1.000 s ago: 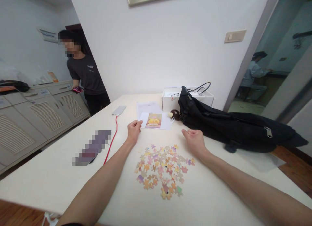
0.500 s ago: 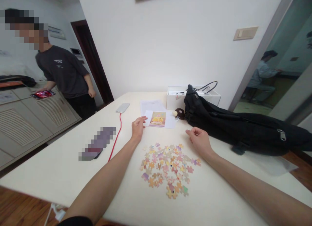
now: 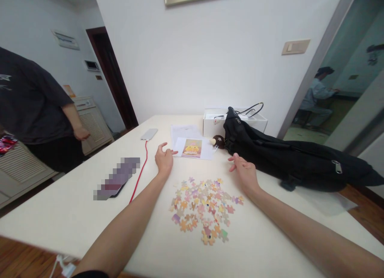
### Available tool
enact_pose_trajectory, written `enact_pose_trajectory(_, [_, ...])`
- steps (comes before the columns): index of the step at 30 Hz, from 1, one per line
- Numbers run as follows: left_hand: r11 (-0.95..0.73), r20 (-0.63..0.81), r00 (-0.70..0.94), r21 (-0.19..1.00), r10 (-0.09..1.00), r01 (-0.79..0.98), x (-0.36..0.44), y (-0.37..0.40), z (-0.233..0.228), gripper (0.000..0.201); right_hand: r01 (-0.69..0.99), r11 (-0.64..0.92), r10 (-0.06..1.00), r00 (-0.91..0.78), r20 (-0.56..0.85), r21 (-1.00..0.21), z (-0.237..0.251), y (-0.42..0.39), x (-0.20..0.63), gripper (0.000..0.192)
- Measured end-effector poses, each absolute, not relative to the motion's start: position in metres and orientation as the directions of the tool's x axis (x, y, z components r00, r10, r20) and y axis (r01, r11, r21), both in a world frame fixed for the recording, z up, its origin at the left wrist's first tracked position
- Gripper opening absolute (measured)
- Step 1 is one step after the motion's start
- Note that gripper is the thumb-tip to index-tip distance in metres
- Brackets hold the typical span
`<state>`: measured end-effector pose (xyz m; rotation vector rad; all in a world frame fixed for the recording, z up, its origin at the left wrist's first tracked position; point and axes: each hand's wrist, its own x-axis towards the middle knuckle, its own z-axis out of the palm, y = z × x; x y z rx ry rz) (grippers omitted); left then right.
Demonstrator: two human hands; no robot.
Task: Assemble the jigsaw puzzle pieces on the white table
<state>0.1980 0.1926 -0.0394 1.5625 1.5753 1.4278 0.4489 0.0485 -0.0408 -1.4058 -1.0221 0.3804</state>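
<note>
Both hands rest open and empty on the counter: the left hand beside the reference picture, the right hand just beyond the loose jigsaw pieces. The picture lies facing the person, likely as a guide.

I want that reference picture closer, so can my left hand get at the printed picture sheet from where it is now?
Probably yes. The left hand is open, its fingertips just short of the picture sheet, which lies flat on the table with nothing between them or on top of it.
</note>
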Motion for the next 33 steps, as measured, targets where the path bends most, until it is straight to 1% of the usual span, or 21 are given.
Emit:
enact_pose_trajectory(1, [-0.179, 0.272, -0.190, 0.900, 0.944, 0.398, 0.198, 0.192, -0.033, 0.041, 0.346, 0.178, 0.766, 0.539, 0.350, -0.921, -0.042, 0.049, 0.449, 0.052])
enact_pose_trajectory(2, [-0.148, 0.212, -0.120, 0.904, 0.970, 0.400, 0.196, 0.190, -0.025, 0.037, 0.356, 0.157, 0.778, 0.530, 0.337, -0.921, -0.043, 0.049, 0.450, 0.048])
enact_pose_trajectory(3, [-0.125, 0.142, -0.007, 0.892, 0.990, 0.435, 0.194, 0.187, -0.016, 0.034, 0.367, 0.132, 0.786, 0.526, 0.323, -0.921, -0.043, 0.050, 0.450, 0.043])
enact_pose_trajectory(4, [-0.153, 0.102, 0.126, 0.848, 0.987, 0.507, 0.191, 0.182, -0.006, 0.032, 0.378, 0.110, 0.792, 0.525, 0.311, -0.919, -0.043, 0.050, 0.451, 0.039])
enact_pose_trajectory(5, [-0.254, 0.096, 0.283, 0.756, 0.954, 0.603, 0.186, 0.177, 0.004, 0.028, 0.387, 0.094, 0.796, 0.524, 0.303, -0.917, -0.043, 0.050, 0.451, 0.037])
enact_pose_trajectory(6, [-0.369, 0.088, 0.407, 0.622, 0.909, 0.691, 0.181, 0.172, 0.013, 0.025, 0.391, 0.086, 0.799, 0.522, 0.298, -0.916, -0.043, 0.050, 0.451, 0.036])
enact_pose_trajectory(7, [-0.436, 0.059, 0.473, 0.500, 0.879, 0.748, 0.174, 0.166, 0.020, 0.025, 0.393, 0.083, 0.799, 0.524, 0.296, -0.916, -0.043, 0.050, 0.451, 0.036])
enact_pose_trajectory(8, [-0.483, 0.001, 0.536, 0.434, 0.845, 0.761, 0.167, 0.161, 0.025, 0.029, 0.390, 0.082, 0.797, 0.527, 0.295, -0.917, -0.042, 0.051, 0.451, 0.035])
enact_pose_trajectory(10, [-0.550, -0.121, 0.653, 0.438, 0.747, 0.711, 0.156, 0.156, 0.029, 0.042, 0.380, 0.086, 0.789, 0.539, 0.296, -0.921, -0.043, 0.052, 0.451, 0.034])
enact_pose_trajectory(12, [-0.563, -0.188, 0.685, 0.441, 0.704, 0.699, 0.149, 0.157, 0.024, 0.045, 0.366, 0.095, 0.778, 0.553, 0.298, -0.926, -0.044, 0.054, 0.452, 0.033])
enact_pose_trajectory(15, [-0.577, -0.249, 0.713, 0.444, 0.655, 0.685, 0.150, 0.164, 0.012, 0.041, 0.359, 0.111, 0.774, 0.553, 0.307, -0.927, -0.047, 0.056, 0.454, 0.032])
enact_pose_trajectory(18, [-0.609, -0.251, 0.774, 0.497, 0.581, 0.618, 0.156, 0.169, 0.005, 0.037, 0.373, 0.117, 0.772, 0.549, 0.320, -0.921, -0.049, 0.057, 0.455, 0.030])
enact_pose_trajectory(21, [-0.607, -0.218, 0.796, 0.545, 0.564, 0.579, 0.163, 0.167, 0.002, 0.028, 0.383, 0.123, 0.777, 0.536, 0.329, -0.916, -0.050, 0.057, 0.456, 0.029])
enact_pose_trajectory(23, [-0.589, -0.165, 0.790, 0.580, 0.591, 0.562, 0.169, 0.164, 0.000, 0.021, 0.388, 0.126, 0.781, 0.529, 0.332, -0.913, -0.050, 0.057, 0.456, 0.028])
enact_pose_trajectory(26, [-0.599, 0.003, 0.736, 0.584, 0.677, 0.548, 0.181, 0.160, -0.007, 0.018, 0.395, 0.128, 0.777, 0.530, 0.340, -0.910, -0.050, 0.057, 0.454, 0.027])
enact_pose_trajectory(28, [-0.643, 0.094, 0.724, 0.547, 0.683, 0.536, 0.187, 0.160, -0.012, 0.025, 0.399, 0.130, 0.777, 0.528, 0.343, -0.908, -0.049, 0.056, 0.454, 0.026])
enact_pose_trajectory(31, [-0.694, 0.115, 0.752, 0.495, 0.649, 0.523, 0.187, 0.164, -0.019, 0.037, 0.409, 0.129, 0.788, 0.510, 0.343, -0.903, -0.046, 0.054, 0.452, 0.026])
enact_pose_trajectory(33, [-0.685, 0.158, 0.712, 0.473, 0.684, 0.554, 0.185, 0.169, -0.026, 0.037, 0.414, 0.129, 0.790, 0.507, 0.346, -0.901, -0.045, 0.054, 0.452, 0.025])
